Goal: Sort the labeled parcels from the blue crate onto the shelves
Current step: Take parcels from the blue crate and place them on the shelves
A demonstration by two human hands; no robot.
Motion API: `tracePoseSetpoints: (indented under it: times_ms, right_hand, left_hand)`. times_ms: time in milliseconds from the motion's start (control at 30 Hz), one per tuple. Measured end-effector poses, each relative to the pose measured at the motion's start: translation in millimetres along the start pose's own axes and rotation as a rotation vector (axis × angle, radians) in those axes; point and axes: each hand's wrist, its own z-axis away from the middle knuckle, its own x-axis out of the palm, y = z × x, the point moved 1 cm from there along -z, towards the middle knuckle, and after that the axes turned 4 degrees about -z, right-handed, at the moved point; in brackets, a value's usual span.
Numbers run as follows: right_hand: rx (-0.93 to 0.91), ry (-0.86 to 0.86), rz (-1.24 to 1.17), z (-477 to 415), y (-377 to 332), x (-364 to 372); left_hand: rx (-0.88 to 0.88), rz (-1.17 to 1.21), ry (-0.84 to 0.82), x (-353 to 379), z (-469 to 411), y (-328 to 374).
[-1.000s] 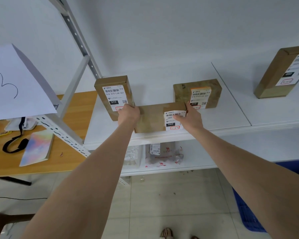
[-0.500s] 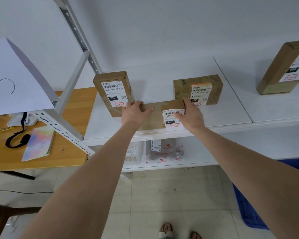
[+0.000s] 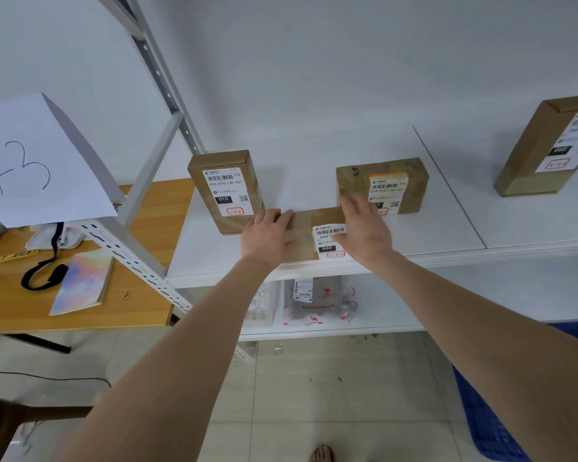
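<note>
The middle parcel (image 3: 302,235), a brown cardboard box, lies flat on the upper shelf (image 3: 431,228) close to its front edge. Its long axis runs left to right along that edge, and its white label faces the person at the right end.

The box sits directly between the two hands. The left hand (image 3: 267,235) lies on its left end with the fingers stretched flat over the cardboard and not curled round it. The right hand (image 3: 364,233) is at the right end above the label, wide open with fingers spread. It is somewhat blurred, so whether it touches the box or is just off it cannot be told. Neither hand grips anything.

The box is low and lies in the gap between an upright parcel (image 3: 226,191) on its left and a wider parcel (image 3: 384,185) behind it to the right. The hands hide both ends, so contact with either neighbour cannot be judged.

By its position the box looks placed already. If it needs squaring, a push from either end along its length would do, since each hand is at one end. The blue crate (image 3: 488,425) is on the floor low to the right, so the right hand is the nearer one for fetching another parcel.
</note>
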Motion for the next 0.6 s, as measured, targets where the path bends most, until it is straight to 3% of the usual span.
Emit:
tracePoseSetpoints:
  times_ms: [133, 367, 600]
  right_hand:
    - [-0.250, -0.011, 0.244, -5, -14, 1]
    - [-0.265, 0.017, 0.319, -5, -19, 10]
    - [-0.238, 0.029, 0.333, -12, -19, 13]
  left_hand:
    - [0.006, -0.079, 0.079, -4, 3, 4]
    - [0.036, -0.351, 0.108, -19, 16, 19]
    - [0.039, -0.357, 0.130, -20, 9, 22]
